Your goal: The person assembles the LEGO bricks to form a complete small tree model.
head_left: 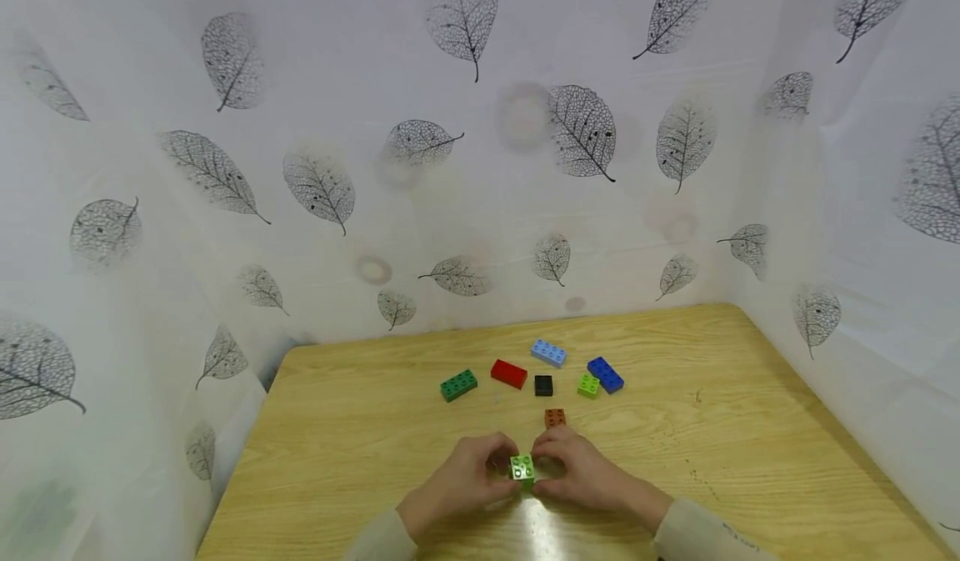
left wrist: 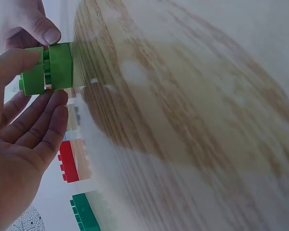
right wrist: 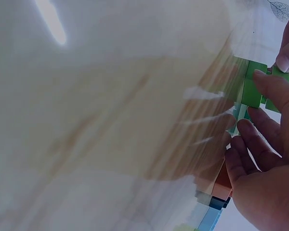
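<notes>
I see white sheeting printed with grey leaves (head_left: 581, 132) closing in the space on three sides, and in front of me a light wooden table (head_left: 750, 428) with visible grain. Toward its far edge a loose group of bricks lies scattered: a dark green brick (head_left: 458, 384) at the left, then a red brick (head_left: 508, 373), a light blue brick (head_left: 548, 353), a dark blue brick (head_left: 605, 374), a small lime brick (head_left: 588, 386) touching the dark blue one, a black brick (head_left: 543, 385) and, nearest me, a brown brick (head_left: 555, 417).

My two hands meet at the near middle of the table. My left hand (head_left: 461, 482) and my right hand (head_left: 581, 471) both curl round a pair of light green bricks (head_left: 522, 468), held between them just above the wood. In the left wrist view the two green pieces sit stacked, one thumb on each, my left fingers loosely spread beneath. In the right wrist view my right thumb presses the nearer brick.
</notes>
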Demonstrator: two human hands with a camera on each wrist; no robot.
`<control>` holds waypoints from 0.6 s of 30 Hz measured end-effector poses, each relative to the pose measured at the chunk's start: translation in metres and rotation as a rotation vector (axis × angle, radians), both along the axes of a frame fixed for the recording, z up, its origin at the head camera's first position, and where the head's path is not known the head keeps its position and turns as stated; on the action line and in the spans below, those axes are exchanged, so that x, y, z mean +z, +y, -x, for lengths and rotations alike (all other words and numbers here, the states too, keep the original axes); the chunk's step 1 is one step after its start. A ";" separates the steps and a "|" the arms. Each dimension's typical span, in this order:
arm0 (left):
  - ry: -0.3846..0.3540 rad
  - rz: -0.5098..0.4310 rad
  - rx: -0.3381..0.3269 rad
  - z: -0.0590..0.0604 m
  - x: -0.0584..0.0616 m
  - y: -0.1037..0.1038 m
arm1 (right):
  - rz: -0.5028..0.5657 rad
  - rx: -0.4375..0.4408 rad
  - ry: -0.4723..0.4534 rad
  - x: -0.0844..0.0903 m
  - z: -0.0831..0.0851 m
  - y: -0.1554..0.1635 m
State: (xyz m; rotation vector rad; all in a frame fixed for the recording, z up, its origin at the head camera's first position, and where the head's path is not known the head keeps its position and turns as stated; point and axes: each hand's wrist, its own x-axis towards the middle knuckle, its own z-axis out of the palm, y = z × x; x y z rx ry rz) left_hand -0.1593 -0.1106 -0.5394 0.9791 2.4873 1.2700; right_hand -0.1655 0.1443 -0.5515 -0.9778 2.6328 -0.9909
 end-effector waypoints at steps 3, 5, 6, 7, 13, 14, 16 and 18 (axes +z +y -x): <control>-0.011 0.013 0.008 0.000 0.000 0.001 | 0.002 0.002 -0.002 0.000 0.000 0.000; -0.025 0.027 0.014 0.001 0.000 0.001 | 0.006 0.006 -0.007 -0.001 0.001 0.000; -0.034 0.031 0.016 0.001 -0.001 0.001 | 0.008 0.007 -0.010 -0.001 0.001 0.000; -0.043 0.034 0.017 0.001 -0.001 0.002 | 0.008 0.007 -0.013 0.000 0.001 0.000; -0.069 0.041 0.021 0.003 -0.001 0.002 | 0.016 0.008 -0.025 0.001 0.001 0.000; -0.067 0.043 0.020 0.003 -0.001 0.003 | 0.020 0.011 -0.021 0.001 0.001 0.000; -0.066 0.045 0.020 0.004 -0.001 0.003 | 0.034 0.013 -0.017 0.001 0.000 0.000; -0.069 0.046 0.020 0.004 0.000 0.003 | 0.049 0.014 -0.011 0.000 -0.001 0.001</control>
